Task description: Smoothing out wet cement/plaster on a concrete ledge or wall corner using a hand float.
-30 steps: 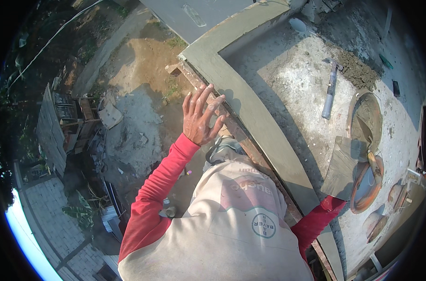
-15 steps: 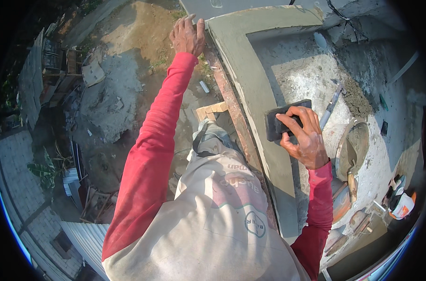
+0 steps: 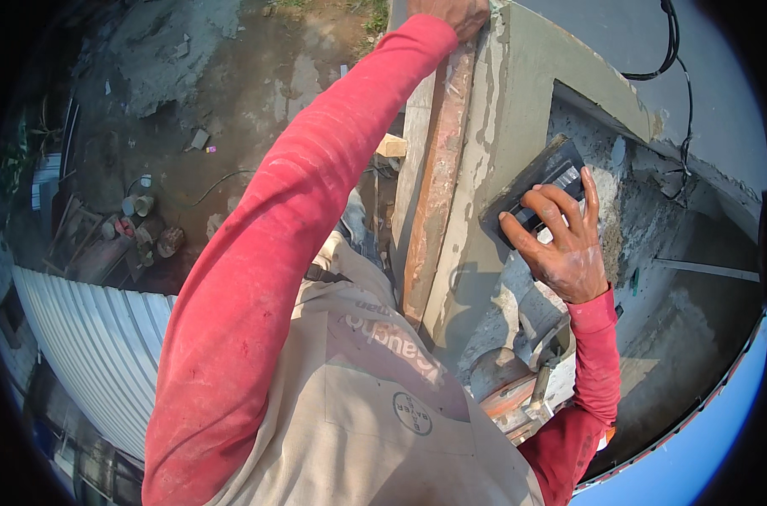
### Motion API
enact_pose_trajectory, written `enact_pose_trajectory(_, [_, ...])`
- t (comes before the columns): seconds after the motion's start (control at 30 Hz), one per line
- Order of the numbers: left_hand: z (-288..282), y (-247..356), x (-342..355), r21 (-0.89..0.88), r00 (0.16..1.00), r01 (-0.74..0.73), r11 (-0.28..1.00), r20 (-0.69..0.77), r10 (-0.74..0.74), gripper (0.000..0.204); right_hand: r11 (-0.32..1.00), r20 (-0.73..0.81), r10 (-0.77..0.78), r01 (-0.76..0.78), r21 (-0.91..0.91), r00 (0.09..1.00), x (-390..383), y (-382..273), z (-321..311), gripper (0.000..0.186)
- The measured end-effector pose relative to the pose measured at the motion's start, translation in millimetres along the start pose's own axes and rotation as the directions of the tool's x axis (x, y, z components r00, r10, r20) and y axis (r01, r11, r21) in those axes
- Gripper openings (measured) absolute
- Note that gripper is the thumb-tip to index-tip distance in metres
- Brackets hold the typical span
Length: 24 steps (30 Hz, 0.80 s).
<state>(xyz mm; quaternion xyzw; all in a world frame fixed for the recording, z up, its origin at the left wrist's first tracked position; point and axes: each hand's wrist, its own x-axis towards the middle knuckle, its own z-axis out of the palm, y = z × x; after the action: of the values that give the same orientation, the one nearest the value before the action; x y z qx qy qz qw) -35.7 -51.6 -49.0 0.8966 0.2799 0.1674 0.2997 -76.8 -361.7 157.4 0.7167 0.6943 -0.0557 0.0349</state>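
The right hand (image 3: 567, 251) is curled, mostly closed, round a black float (image 3: 529, 180) over the inner edge of the grey ledge (image 3: 517, 105); the left hand's (image 3: 456, 13) grip, near the outer edge, I can't tell

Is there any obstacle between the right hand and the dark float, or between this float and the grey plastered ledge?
Nothing visible. The right hand holds the dark float, whose left end overlaps the grey plastered ledge in the picture; whether they touch is unclear.
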Motion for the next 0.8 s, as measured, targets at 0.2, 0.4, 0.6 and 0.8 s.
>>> enact_pose_trajectory(0.2, [15,-7,-7,0.009,0.997,-0.035,0.999,0.076,0.035,0.05,1.0,0.144,-0.006,0.005,0.006,0.99,5,-1,-22,0.039])
enact_pose_trajectory(0.4, [29,-13,-5,0.028,0.989,-0.084,0.996,0.127,0.08,0.051,0.999,0.014,-0.043,0.044,-0.031,0.999,39,20,-25,0.034])
enact_pose_trajectory(0.6, [44,-27,-8,0.127,0.963,-0.257,0.958,0.113,0.243,0.053,0.987,0.094,-0.141,0.147,-0.058,0.985,47,40,-25,0.034])
enact_pose_trajectory(0.8, [49,-33,-3,0.076,0.935,-0.179,0.981,0.323,0.145,0.06,0.993,0.1,-0.119,0.119,0.014,0.988,62,45,-28,0.031])
